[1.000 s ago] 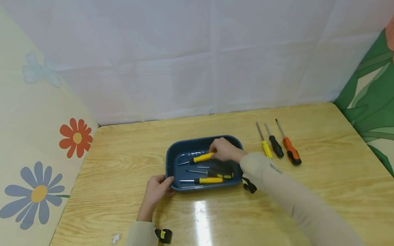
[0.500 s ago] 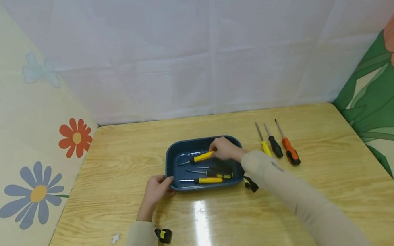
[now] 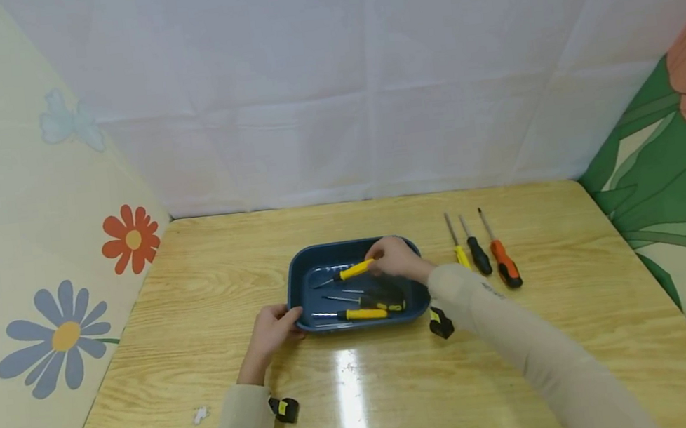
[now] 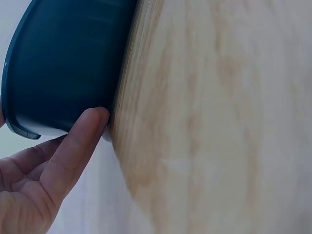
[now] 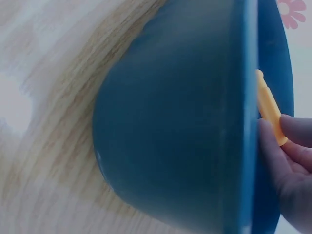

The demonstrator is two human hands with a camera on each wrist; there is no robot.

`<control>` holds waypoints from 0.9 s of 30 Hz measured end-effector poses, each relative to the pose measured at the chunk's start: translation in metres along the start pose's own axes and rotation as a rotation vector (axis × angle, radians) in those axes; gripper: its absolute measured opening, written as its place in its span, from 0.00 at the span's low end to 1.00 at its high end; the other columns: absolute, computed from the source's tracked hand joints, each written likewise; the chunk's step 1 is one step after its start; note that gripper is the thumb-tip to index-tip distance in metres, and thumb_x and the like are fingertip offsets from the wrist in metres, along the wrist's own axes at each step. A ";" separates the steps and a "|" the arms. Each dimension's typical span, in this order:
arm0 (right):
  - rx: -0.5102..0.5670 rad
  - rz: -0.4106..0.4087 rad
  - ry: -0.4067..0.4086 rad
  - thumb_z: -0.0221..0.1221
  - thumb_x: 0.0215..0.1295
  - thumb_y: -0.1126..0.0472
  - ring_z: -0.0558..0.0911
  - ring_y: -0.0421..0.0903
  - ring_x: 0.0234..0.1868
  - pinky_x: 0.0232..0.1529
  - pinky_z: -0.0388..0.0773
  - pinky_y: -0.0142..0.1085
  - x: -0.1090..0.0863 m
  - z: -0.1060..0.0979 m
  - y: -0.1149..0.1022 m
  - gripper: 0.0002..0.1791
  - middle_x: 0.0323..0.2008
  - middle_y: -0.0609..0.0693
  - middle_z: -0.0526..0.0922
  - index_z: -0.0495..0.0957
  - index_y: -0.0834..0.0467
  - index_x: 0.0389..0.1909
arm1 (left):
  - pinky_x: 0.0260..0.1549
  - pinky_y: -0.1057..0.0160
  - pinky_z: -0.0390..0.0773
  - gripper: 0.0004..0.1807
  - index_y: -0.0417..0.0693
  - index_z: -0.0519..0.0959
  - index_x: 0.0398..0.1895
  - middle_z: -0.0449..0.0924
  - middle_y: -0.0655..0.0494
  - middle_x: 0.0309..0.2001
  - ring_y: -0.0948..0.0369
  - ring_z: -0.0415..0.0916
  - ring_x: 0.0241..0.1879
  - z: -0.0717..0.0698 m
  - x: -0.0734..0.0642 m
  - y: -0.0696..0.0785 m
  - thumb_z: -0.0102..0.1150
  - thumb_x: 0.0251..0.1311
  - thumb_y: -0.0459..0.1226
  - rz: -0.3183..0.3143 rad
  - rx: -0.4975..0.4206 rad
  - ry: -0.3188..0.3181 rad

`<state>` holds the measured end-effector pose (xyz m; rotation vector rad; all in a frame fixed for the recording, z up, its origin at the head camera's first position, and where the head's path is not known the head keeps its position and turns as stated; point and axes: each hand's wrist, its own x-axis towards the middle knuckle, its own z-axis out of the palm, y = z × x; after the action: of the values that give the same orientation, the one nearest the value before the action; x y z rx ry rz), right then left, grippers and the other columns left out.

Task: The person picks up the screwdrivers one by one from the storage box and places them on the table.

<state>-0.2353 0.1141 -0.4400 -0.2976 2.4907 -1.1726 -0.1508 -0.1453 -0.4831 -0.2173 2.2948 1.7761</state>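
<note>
One yellow-and-black screwdriver (image 3: 354,270), thin-shafted

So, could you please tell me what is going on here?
A person's right hand has a yellow-handled screwdriver in its grip at the blue tray; whether the tip touches the tray's floor is hard to tell. The left hand holds the tray's near left corner. Another yellow screwdriver and some dark-handled screwdrivers lie inside, and three more screwdrivers lie on the table to the tray's right.
</note>
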 end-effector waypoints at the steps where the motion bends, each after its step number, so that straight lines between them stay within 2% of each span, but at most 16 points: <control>1: 0.026 0.014 0.008 0.58 0.57 0.71 0.81 0.46 0.29 0.31 0.81 0.35 0.000 0.000 0.000 0.09 0.32 0.58 0.82 0.79 0.69 0.38 | 0.25 0.58 0.82 0.14 0.23 0.76 0.38 0.79 0.43 0.26 0.55 0.79 0.23 0.000 0.000 0.000 0.51 0.58 0.31 -0.001 -0.003 0.001; 4: 0.097 0.066 0.032 0.58 0.56 0.70 0.81 0.46 0.32 0.35 0.81 0.36 -0.001 0.000 0.001 0.09 0.34 0.57 0.82 0.80 0.68 0.39 | 0.25 0.58 0.82 0.13 0.24 0.76 0.37 0.79 0.43 0.26 0.55 0.79 0.23 0.001 0.000 0.000 0.51 0.58 0.31 -0.003 -0.005 0.000; 8: 0.169 0.088 0.042 0.58 0.56 0.71 0.81 0.49 0.36 0.40 0.80 0.40 -0.003 -0.001 0.000 0.10 0.38 0.59 0.80 0.79 0.68 0.39 | 0.25 0.58 0.82 0.13 0.23 0.76 0.37 0.79 0.42 0.26 0.55 0.79 0.23 0.001 0.000 -0.001 0.51 0.58 0.31 -0.002 -0.004 0.002; 14: 0.213 0.097 0.052 0.58 0.56 0.72 0.81 0.50 0.37 0.42 0.79 0.41 -0.002 0.000 0.000 0.10 0.38 0.60 0.80 0.79 0.69 0.39 | 0.26 0.57 0.82 0.14 0.23 0.76 0.39 0.79 0.42 0.28 0.54 0.79 0.24 -0.001 0.000 -0.001 0.52 0.59 0.32 -0.019 -0.001 -0.002; 19: 0.201 0.097 0.046 0.58 0.56 0.72 0.80 0.49 0.37 0.42 0.79 0.41 -0.004 -0.002 -0.001 0.10 0.38 0.59 0.80 0.79 0.69 0.39 | 0.29 0.55 0.82 0.15 0.23 0.75 0.40 0.79 0.40 0.29 0.53 0.79 0.25 -0.001 0.000 0.001 0.53 0.59 0.33 -0.033 -0.021 -0.009; 27: 0.278 0.067 0.051 0.57 0.57 0.72 0.82 0.51 0.39 0.44 0.79 0.42 -0.006 -0.007 -0.002 0.11 0.41 0.62 0.79 0.78 0.70 0.42 | 0.27 0.57 0.82 0.15 0.23 0.75 0.40 0.79 0.42 0.28 0.55 0.79 0.24 -0.001 0.000 0.000 0.51 0.59 0.31 -0.017 -0.008 -0.004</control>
<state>-0.2328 0.1196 -0.4325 -0.1096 2.3204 -1.4922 -0.1509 -0.1461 -0.4828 -0.2336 2.2768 1.7761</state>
